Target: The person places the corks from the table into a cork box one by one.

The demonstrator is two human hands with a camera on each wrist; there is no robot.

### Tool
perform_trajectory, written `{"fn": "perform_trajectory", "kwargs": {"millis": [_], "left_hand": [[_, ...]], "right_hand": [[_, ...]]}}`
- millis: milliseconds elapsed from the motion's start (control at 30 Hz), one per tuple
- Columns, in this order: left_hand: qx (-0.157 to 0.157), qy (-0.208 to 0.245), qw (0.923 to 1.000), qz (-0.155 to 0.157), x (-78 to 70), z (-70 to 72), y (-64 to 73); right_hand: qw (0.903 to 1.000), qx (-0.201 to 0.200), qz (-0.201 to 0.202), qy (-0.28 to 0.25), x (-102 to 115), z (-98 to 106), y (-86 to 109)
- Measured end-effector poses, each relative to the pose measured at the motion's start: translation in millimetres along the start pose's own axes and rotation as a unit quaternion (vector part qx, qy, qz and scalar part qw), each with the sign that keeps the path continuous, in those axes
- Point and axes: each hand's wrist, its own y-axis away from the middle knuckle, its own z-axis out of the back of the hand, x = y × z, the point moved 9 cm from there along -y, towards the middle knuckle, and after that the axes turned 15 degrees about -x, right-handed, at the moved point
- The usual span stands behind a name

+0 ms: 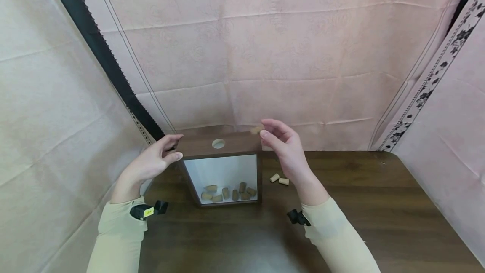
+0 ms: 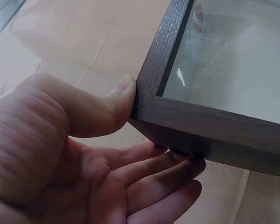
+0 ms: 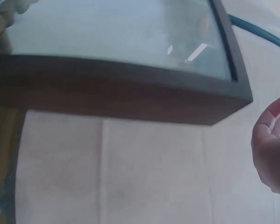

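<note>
- Head view, on my faraway screen: a brown box (image 1: 244, 142) stands just left of the middle, low in the frame, with a round hole (image 1: 218, 143) in its top.
- I see the left hand (image 1: 156, 157) hold the box's upper left corner between thumb and fingers.
- The right hand (image 1: 286, 151) pinches a small cork (image 1: 256, 130) near the box's upper right corner, apart from the hole.
- Through the clear window (image 1: 219, 171) I see more corks (image 1: 217, 198) at the box's bottom.
- Two loose corks (image 1: 283, 181) lie on the table (image 1: 348, 210), right of the box.
</note>
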Motion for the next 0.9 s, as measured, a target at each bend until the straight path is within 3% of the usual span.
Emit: {"fn": "perform_trajectory", "kwargs": {"millis": [300, 433, 667, 900], "left_hand": [[-0.002, -0.001, 1.0000, 0.002, -0.1, -0.6, 0.0], [-0.005, -0.006, 1.0000, -0.001, 0.0, -1.0, -0.6], [-0.007, -0.011, 0.9999, -0.001, -0.2, -0.2, 0.1], [-0.006, -0.004, 1.0000, -0.004, 1.8, 1.0, 0.5]], "right_hand": [[0.9980, 0.055, 0.014, 0.028, 1.9, -41.4, -1.7], [0.9937, 0.077, 0.019, 0.079, -3.2, -57.9, -4.7], [0.9666, 0.136, 0.059, 0.209, -14.5, -91.0, -14.1], [0.9472, 0.133, 0.080, 0.281, -22.0, -101.1, -16.1]]}}
